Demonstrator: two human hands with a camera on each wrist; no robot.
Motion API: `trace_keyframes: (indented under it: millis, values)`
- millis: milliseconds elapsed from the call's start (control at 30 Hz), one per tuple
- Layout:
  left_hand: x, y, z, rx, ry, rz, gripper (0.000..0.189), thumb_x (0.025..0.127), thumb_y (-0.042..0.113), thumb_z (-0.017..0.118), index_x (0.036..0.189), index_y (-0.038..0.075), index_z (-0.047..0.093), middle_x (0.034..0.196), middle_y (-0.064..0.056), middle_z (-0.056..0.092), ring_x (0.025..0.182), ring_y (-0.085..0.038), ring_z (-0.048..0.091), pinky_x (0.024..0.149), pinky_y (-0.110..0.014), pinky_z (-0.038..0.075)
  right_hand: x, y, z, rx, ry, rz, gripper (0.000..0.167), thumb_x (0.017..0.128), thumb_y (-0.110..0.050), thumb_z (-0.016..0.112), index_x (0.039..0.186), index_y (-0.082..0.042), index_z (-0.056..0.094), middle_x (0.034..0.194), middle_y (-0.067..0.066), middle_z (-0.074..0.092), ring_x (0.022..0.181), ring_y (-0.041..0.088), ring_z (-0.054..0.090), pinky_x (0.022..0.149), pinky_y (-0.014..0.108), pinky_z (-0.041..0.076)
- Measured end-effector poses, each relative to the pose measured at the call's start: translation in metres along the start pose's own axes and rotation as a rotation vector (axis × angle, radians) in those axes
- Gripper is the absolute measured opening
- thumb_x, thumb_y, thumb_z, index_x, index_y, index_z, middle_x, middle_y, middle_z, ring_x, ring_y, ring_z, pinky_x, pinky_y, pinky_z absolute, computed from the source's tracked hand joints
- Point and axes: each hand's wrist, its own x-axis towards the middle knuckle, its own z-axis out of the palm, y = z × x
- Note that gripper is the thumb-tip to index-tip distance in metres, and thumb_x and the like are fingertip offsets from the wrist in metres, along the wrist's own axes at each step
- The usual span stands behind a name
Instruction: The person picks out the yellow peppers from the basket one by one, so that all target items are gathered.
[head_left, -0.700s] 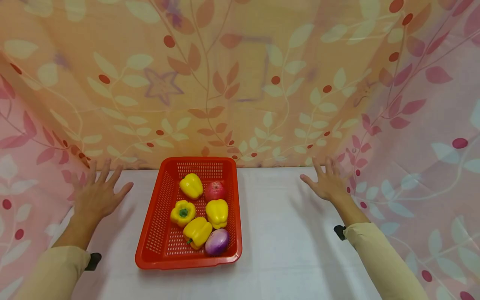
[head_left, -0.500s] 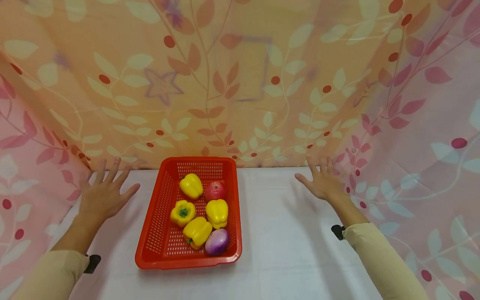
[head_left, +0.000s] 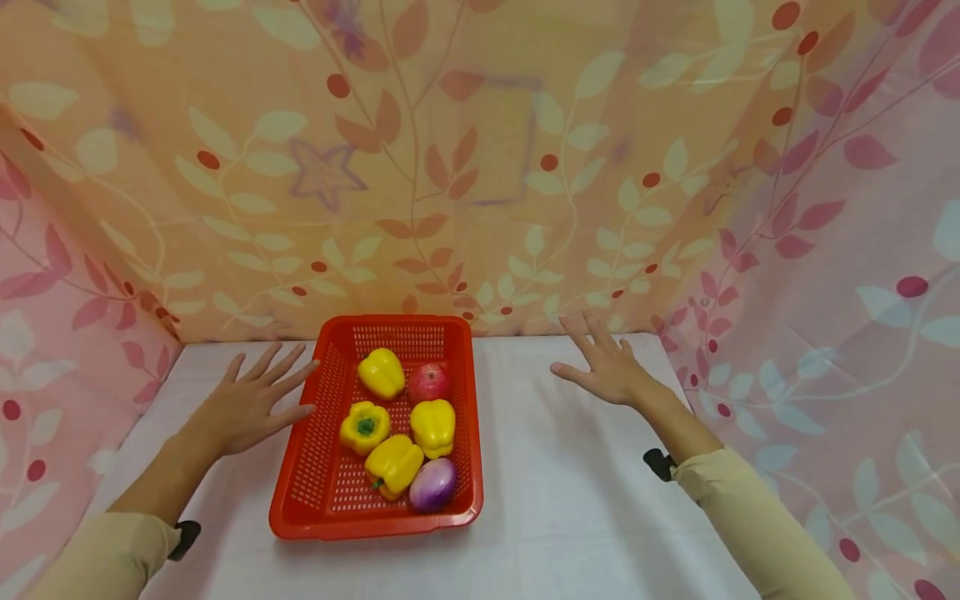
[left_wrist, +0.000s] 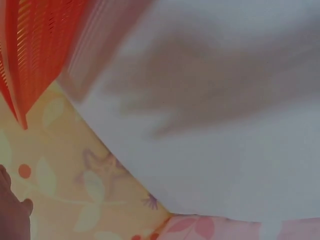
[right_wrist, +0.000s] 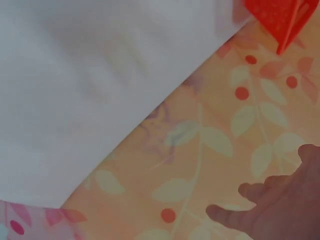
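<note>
A red perforated plastic basket (head_left: 307, 467) stands on the white-covered table in the head view. Inside lie several yellow bell peppers (head_left: 433, 427), a round red fruit (head_left: 429, 383) and a purple, oval vegetable (head_left: 432, 485) with pale patches. My left hand (head_left: 243, 408) hovers with spread fingers, its fingertips overlapping the basket's left rim in the head view. Right of the basket, my right hand (head_left: 611, 371) is held over the table with its fingers spread, holding nothing. In the left wrist view only part of a hand (left_wrist: 12, 210) shows at the lower left edge.
A white cloth (head_left: 555, 517) covers the table. Orange patterned fabric (head_left: 480, 167) hangs along the back edge, with pink leafy fabric (head_left: 847, 333) at the right side and more at the left. Dark bands sit at both sleeve cuffs.
Both hands have moved inward: the left hand rightward and nearer to the basket, its fingers now over the rim; the right hand leftward. The basket and its contents stay put.
</note>
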Motion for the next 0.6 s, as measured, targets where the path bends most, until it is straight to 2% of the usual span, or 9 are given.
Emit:
trace_keyframes:
  millis: [167, 333, 433, 500, 600]
  values:
    - [0.001, 0.003, 0.006, -0.026, -0.078, 0.013, 0.079, 0.094, 0.067, 0.047, 0.157, 0.022, 0.033, 0.163, -0.013, 0.024, 0.148, -0.044, 0.017, 0.111, -0.073, 0.008, 0.002, -0.018, 0.002, 0.159, -0.078, -0.036, 0.089, 0.09, -0.072, 0.051, 0.159, -0.042, 0.002, 0.167, 0.006, -0.008, 0.15, 0.043, 0.014, 0.11, 0.075, 0.013]
    - [0.0, 0.002, 0.014, 0.002, -0.084, 0.045, 0.077, 0.094, 0.066, 0.049, 0.154, 0.019, 0.039, 0.161, -0.011, 0.03, 0.147, -0.043, 0.021, 0.112, -0.073, 0.011, 0.009, -0.035, 0.005, 0.354, -0.146, -0.084, 0.091, 0.091, -0.064, 0.058, 0.159, -0.039, 0.004, 0.167, 0.001, -0.009, 0.153, 0.032, 0.001, 0.112, 0.071, 0.015]
    - [-0.002, 0.002, 0.017, -0.002, -0.086, 0.056, 0.075, 0.095, 0.063, 0.05, 0.154, 0.018, 0.04, 0.161, -0.011, 0.032, 0.146, -0.044, 0.024, 0.111, -0.072, 0.012, 0.014, -0.046, 0.007, 0.449, -0.193, -0.107, 0.091, 0.093, -0.059, 0.059, 0.161, -0.033, 0.005, 0.167, -0.001, -0.006, 0.153, 0.026, -0.006, 0.115, 0.068, 0.01]
    - [-0.002, 0.002, 0.017, -0.006, -0.086, 0.057, 0.074, 0.095, 0.062, 0.05, 0.154, 0.018, 0.04, 0.16, -0.012, 0.033, 0.146, -0.044, 0.025, 0.111, -0.072, 0.013, 0.017, -0.053, 0.008, 0.506, -0.224, -0.109, 0.092, 0.093, -0.058, 0.059, 0.161, -0.031, 0.004, 0.167, -0.002, -0.003, 0.153, 0.027, -0.003, 0.116, 0.067, 0.01]
    - [-0.002, 0.003, 0.017, -0.014, -0.089, 0.054, 0.074, 0.095, 0.062, 0.051, 0.154, 0.018, 0.04, 0.16, -0.012, 0.033, 0.145, -0.044, 0.026, 0.111, -0.072, 0.013, 0.021, -0.063, 0.01, 0.584, -0.27, -0.082, 0.094, 0.092, -0.059, 0.059, 0.161, -0.03, 0.001, 0.167, -0.003, -0.003, 0.152, 0.034, 0.006, 0.115, 0.067, 0.017]
